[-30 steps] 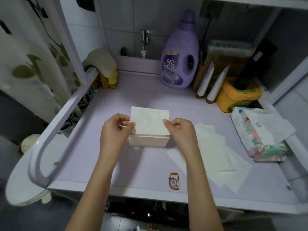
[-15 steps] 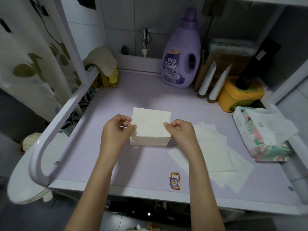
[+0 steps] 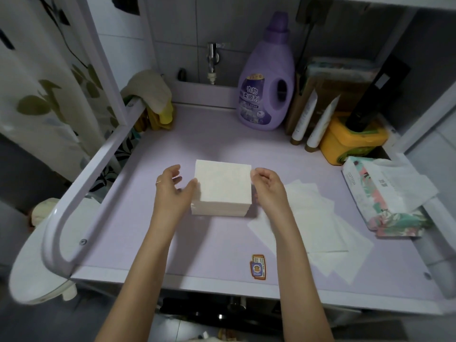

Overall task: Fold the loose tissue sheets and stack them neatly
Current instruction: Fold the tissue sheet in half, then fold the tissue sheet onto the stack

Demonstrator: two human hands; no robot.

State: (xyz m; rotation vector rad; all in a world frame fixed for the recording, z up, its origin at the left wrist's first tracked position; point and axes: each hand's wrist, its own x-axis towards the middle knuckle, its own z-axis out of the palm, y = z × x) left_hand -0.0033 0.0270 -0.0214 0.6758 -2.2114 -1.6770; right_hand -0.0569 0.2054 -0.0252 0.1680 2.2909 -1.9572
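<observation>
- Lilac, smooth-topped table [image 3: 212, 243] in a tiled washroom corner, bounded on the left by a white tubular rail [image 3: 98, 164]. A purple plastic detergent bottle [image 3: 265, 82] and a yellow lidded tub [image 3: 350, 141] stand along the back.
- At the middle of the table sits the square stack of folded white tissues [image 3: 223, 187], with soft matte paper, a flat top and fairly even layered sides.
- The left hand [image 3: 172, 191] is at the stack's left side with a slack grip. The fingers are spread and lifted and hold nothing, and only the thumb touches the stack's edge.
- The right hand [image 3: 267, 186] is at the stack's right side with its fingers curled at the top corner. I cannot tell whether its grip pinches the top sheet or merely rests against it.
- The loose flat white tissue sheets [image 3: 320, 230] lie to the right of the stack, just beside the right forearm. They are thin, limp and fanned over one another, with their long axis running from far-left to near-right.
- The right hand is clearly the nearer one, so the next sheet is probably reached by a short move rightward and towards the body.
- Such thin paper will likely need lifting by a corner, or a second sheet may come along.
- Further right lies a soft floral-printed tissue pack [image 3: 385, 198], crinkled plastic with one tissue spilling out.
</observation>
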